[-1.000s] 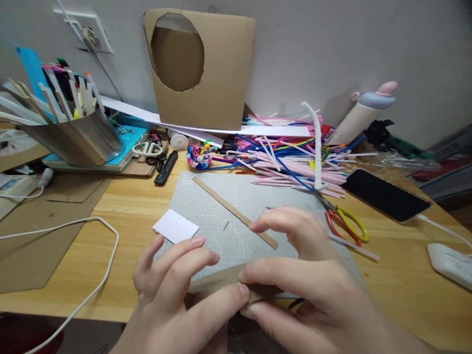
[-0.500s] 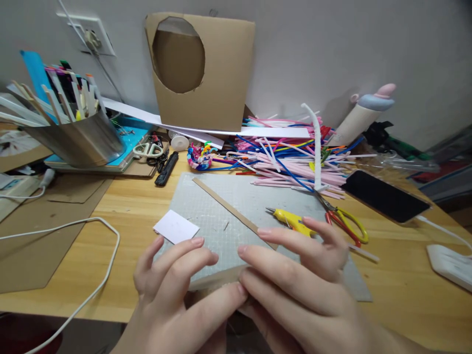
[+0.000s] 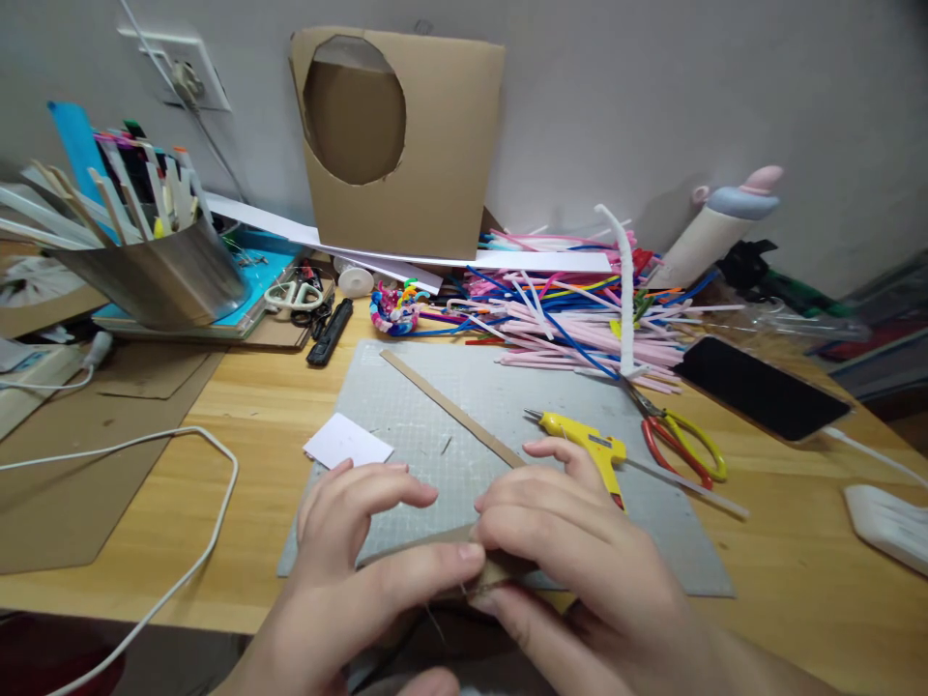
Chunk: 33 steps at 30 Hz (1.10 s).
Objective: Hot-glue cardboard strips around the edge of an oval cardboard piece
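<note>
2 bare hands (image 3: pixel 616 570), slender fingers (image 3: pixel 395 488), short fingernails (image 3: pixel 470 551), bare right forearm (image 3: pixel 758 659)

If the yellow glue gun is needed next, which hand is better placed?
Probably the right hand: the glue gun lies just beyond it. The left hand is farther off, nearer the white card. The right must first release the cardboard piece.

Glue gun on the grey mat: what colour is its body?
The glue gun has a yellow body; it shows in the head view, the only one.
</note>
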Each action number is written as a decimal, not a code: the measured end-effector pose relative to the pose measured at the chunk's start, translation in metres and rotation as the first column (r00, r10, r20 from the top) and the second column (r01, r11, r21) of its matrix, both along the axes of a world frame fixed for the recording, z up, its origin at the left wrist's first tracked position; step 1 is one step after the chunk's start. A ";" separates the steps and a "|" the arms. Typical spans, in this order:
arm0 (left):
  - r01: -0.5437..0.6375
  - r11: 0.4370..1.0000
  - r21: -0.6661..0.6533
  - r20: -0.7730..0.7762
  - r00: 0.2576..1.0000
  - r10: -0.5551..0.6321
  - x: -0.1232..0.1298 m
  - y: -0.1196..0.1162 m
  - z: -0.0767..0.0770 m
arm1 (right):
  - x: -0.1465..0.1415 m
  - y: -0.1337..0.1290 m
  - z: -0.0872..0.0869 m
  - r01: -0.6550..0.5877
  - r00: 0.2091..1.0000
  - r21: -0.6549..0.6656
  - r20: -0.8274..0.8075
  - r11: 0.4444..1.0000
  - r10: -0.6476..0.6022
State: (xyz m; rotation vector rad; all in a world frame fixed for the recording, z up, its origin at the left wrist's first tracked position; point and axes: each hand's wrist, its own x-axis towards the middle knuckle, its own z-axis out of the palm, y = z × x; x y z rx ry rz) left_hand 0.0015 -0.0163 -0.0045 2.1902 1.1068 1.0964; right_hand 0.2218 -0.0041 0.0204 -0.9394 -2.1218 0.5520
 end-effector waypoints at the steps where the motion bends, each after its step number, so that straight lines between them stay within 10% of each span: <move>1: 0.052 0.998 -0.047 0.011 0.999 -0.052 -0.005 0.001 0.000 | 0.000 0.000 -0.001 0.000 1.000 0.004 0.000 1.000 0.000; 15: 0.192 0.969 -0.155 0.219 0.963 -0.155 -0.010 0.021 0.013 | -0.002 -0.001 0.000 0.012 1.000 0.005 -0.005 1.000 -0.012; 25: -0.109 0.948 0.299 -0.141 0.977 0.157 0.003 0.005 0.014 | -0.001 -0.003 -0.003 0.023 1.000 0.006 -0.018 1.000 -0.023; 33: -0.134 0.906 0.402 -0.147 0.967 0.208 0.001 0.004 0.010 | -0.001 -0.003 -0.001 0.024 0.999 0.022 -0.023 0.999 -0.024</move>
